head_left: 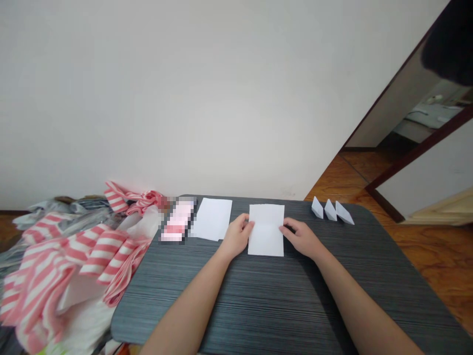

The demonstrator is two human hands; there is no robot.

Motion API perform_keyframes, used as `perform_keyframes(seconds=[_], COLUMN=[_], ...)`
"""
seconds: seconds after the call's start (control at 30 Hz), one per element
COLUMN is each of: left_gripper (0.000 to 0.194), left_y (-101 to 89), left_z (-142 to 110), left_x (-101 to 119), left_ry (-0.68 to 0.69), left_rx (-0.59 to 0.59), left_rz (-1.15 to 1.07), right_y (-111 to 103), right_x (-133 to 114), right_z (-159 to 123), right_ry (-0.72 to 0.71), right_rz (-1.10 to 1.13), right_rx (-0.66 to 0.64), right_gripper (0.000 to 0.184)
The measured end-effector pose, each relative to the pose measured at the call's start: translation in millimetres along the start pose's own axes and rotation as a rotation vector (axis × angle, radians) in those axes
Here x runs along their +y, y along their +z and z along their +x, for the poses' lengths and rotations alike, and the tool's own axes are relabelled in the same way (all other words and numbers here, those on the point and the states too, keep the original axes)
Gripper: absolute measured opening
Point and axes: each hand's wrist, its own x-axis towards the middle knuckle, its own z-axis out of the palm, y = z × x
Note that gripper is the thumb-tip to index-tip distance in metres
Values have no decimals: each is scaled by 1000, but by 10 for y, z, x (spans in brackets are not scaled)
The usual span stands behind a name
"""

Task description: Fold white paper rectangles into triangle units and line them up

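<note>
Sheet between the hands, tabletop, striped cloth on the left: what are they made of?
Sheet: likely paper, matte white; thin, with a faint crease across the middle.
Tabletop: perhaps wood-look laminate, low sheen; dark with fine streaks, real veneer not ruled out.
Striped cloth: soft fabric, matte; loose folds show, fibre can't be told.

Both bare forearms [194, 305] taper smoothly to slim wrists [222, 255], and the hands [235, 239] are bare too.

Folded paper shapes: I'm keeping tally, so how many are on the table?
3, near the far right corner of the table: left shape, middle shape, right shape.
</note>
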Motion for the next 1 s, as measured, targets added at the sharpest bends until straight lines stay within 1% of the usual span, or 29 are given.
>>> perform_keyframes(seconds=[0.1,0.17,0.23,0.4,0.57,0.67,0.73,0.87,1.0], left_gripper=[29,28,27,27,27,28,28,30,28], left_y=[-4,-6,-8,-28,-45,-36,-26,-17,-27], left_z=[-8,-8,-9,-14,2,16,21,23,30], left_x=[1,5,13,26,6,9,16,16,9], left_ry=[-6,-14,-40,-80,-75,-76,-93,-114,-74], left_rx=[-16,-2,16,14,-16,-51,-65,-89,-54], left_rz=[-34,-45,-58,-87,-123,-155,-187,-226,-193], right_y=[-9,-8,2,67,153,177,174,149,131], right_x=[-19,-30,-39,-10,51,39,29,57,113], right_z=[31,56,79,97,74,55,40,8,-8], right_ry=[71,124,160,180,168,122,112,121,136], right_rz=[78,152,198,248,332,421,414,335,295], right_rx=[-60,-140,-168,-39,-33,-23,-3,48,75], right_gripper=[16,17,17,19,22,33,35,27,27])
